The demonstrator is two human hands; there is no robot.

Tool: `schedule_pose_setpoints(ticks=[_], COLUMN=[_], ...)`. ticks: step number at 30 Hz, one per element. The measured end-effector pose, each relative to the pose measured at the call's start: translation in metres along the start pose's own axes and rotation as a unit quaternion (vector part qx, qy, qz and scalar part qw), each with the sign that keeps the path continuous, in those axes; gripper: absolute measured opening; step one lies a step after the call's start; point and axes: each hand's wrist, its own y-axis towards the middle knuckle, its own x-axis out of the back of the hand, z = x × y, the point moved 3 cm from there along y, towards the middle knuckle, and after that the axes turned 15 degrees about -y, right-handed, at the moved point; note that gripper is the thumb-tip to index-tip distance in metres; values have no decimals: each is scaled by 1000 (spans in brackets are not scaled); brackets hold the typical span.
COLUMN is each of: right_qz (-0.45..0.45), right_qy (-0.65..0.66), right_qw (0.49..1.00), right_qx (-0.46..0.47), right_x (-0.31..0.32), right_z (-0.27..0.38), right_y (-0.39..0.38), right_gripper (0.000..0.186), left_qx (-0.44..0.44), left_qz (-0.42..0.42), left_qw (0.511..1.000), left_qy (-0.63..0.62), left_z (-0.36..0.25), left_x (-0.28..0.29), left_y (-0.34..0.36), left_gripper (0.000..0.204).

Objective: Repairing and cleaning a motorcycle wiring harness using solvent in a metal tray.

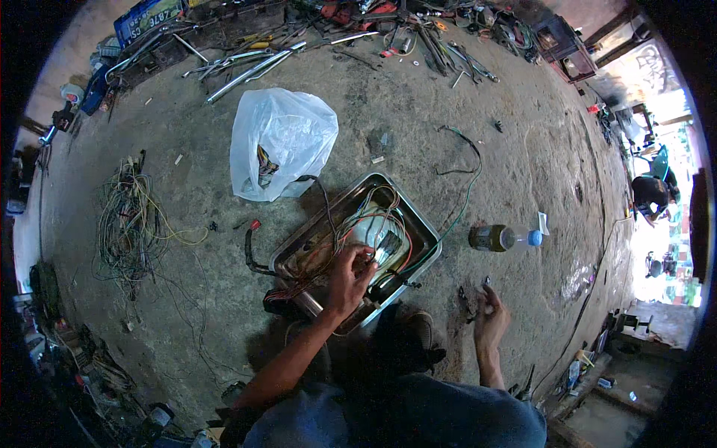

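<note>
A metal tray (428, 222) with a bundle of coloured wires (345, 228) in it stands on the floor before me. Over its near side reaches my left hand (349, 282), closed, its fingertips pinched among the wires. What they grip is too small to make out. Just beyond them lies a dark, ribbed piece (388, 245) on a whitish surface. Right of the tray, my right hand (491, 319) hovers low over the floor, fingers partly bent and apart. Close to its fingertips is a tiny shiny piece (487, 281), with small dark bits (463, 293) beside it.
A white plastic bag (287, 134) with wires inside sits beyond the tray. A bottle (493, 238) with a blue cap lies to the right. At left is a tangled wire heap (128, 228). Tools (258, 71) line the far edge; a person (651, 193) is at far right.
</note>
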Motion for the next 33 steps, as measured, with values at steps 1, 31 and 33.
schedule_pose_setpoints(ticks=[1,31,33], right_qz=[22,12,-9], right_qy=[1,297,374], right_qw=[997,913,910], right_qx=[71,279,180], right_x=[-4,-48,-44], right_z=[27,169,156], right_y=[-2,1,11], right_gripper=[41,25,18], left_qx=[0,94,135], left_qz=[-5,13,47], left_qw=[1000,980,964], left_qy=[-27,-174,-223], left_z=[0,-29,-10], left_x=[2,20,5], left_y=[-3,-1,-4], left_gripper=[30,44,36])
